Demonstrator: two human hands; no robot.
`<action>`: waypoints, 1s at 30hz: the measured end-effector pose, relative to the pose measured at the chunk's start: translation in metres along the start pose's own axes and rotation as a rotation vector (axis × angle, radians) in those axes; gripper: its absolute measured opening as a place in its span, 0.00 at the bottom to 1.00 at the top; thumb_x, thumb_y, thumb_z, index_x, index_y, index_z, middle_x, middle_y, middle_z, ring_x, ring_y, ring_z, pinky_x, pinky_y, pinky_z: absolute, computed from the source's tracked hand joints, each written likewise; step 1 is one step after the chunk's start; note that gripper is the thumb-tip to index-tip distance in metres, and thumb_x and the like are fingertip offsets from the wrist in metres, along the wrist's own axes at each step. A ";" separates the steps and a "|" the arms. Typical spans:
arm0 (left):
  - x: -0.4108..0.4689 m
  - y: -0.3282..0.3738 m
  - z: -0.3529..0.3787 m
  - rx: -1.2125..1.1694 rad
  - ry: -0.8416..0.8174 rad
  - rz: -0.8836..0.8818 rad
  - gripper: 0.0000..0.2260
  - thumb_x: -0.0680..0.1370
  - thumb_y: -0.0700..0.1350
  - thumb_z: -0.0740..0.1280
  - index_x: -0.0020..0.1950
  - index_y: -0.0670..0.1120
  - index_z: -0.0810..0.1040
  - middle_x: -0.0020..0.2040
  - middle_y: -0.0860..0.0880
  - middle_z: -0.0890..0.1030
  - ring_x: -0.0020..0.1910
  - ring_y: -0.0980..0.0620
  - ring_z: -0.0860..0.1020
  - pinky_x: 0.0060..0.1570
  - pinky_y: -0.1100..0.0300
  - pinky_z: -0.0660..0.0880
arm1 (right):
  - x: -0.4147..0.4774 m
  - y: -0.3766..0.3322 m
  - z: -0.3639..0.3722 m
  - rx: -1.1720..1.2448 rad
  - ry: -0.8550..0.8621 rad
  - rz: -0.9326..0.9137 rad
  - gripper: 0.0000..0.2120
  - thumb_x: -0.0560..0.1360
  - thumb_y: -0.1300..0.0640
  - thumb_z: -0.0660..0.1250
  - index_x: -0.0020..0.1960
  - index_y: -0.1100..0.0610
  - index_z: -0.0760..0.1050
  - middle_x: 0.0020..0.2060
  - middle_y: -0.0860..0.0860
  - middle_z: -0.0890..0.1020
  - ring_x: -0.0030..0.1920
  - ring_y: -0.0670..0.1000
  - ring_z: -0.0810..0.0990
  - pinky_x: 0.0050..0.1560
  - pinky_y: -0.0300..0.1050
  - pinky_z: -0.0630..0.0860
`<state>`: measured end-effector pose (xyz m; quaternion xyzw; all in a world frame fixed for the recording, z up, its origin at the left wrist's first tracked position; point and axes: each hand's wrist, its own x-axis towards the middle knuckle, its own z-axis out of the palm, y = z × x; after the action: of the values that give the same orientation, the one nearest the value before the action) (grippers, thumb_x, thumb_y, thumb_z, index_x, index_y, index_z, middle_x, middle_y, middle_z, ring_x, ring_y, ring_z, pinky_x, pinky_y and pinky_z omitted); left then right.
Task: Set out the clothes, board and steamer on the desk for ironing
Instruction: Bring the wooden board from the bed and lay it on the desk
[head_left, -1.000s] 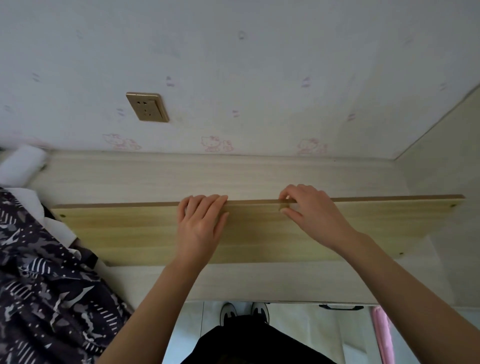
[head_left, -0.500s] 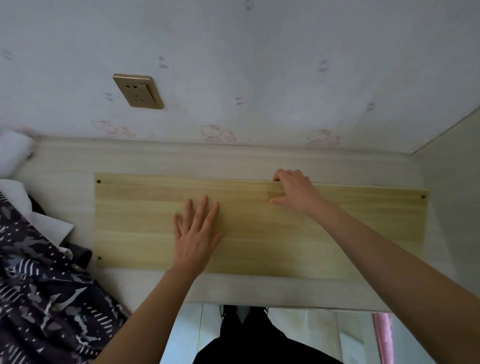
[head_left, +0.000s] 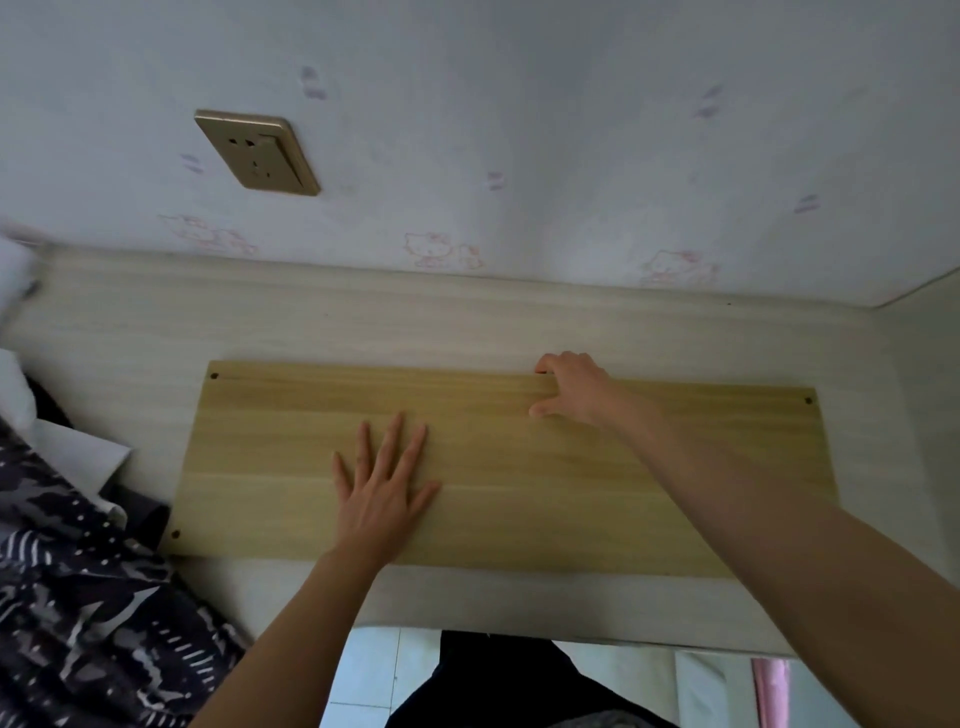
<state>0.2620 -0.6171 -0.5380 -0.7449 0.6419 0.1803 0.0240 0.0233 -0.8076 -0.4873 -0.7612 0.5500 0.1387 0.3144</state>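
Observation:
A long yellowish wooden board (head_left: 571, 493) lies flat on the pale desk (head_left: 363, 322), its length running left to right. My left hand (head_left: 382, 493) presses palm-down on the board's middle with fingers spread. My right hand (head_left: 574, 387) grips the board's far edge, fingers curled over it and thumb on top. A pile of dark patterned clothes (head_left: 78, 597) with some white fabric lies at the desk's left end, touching the board's near left corner. No steamer is in view.
A gold wall socket (head_left: 257, 153) sits on the papered wall behind the desk. A side panel (head_left: 924, 364) closes off the desk's right end. A white roll (head_left: 13, 275) lies at the far left. Below the front edge the tiled floor shows.
The board stood tilted on its near edge a second ago and now lies flat. My left hand slid from its top edge down onto its face; my right hand stayed on the far edge.

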 end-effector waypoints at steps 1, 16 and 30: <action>0.001 -0.001 0.000 -0.001 -0.001 -0.005 0.32 0.74 0.71 0.41 0.77 0.62 0.45 0.79 0.57 0.43 0.77 0.44 0.40 0.69 0.31 0.49 | 0.002 0.000 0.001 0.000 0.004 -0.004 0.32 0.69 0.44 0.74 0.68 0.53 0.68 0.63 0.56 0.71 0.64 0.58 0.68 0.61 0.54 0.69; 0.003 -0.010 0.003 0.003 -0.024 -0.001 0.33 0.74 0.72 0.40 0.77 0.62 0.45 0.79 0.57 0.44 0.77 0.45 0.41 0.69 0.31 0.49 | -0.012 -0.007 0.013 -0.155 0.231 -0.065 0.22 0.75 0.48 0.68 0.64 0.57 0.69 0.60 0.54 0.72 0.61 0.56 0.68 0.58 0.51 0.72; -0.017 -0.006 0.002 -0.056 -0.028 -0.105 0.32 0.73 0.70 0.42 0.76 0.65 0.42 0.79 0.58 0.42 0.77 0.47 0.36 0.70 0.32 0.43 | -0.127 0.051 0.115 -0.220 0.222 0.124 0.32 0.76 0.34 0.45 0.77 0.45 0.52 0.77 0.52 0.53 0.76 0.64 0.50 0.69 0.69 0.54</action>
<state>0.2658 -0.5995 -0.5361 -0.7754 0.5961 0.2071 0.0218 -0.0535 -0.6491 -0.5210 -0.7663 0.6087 0.1321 0.1575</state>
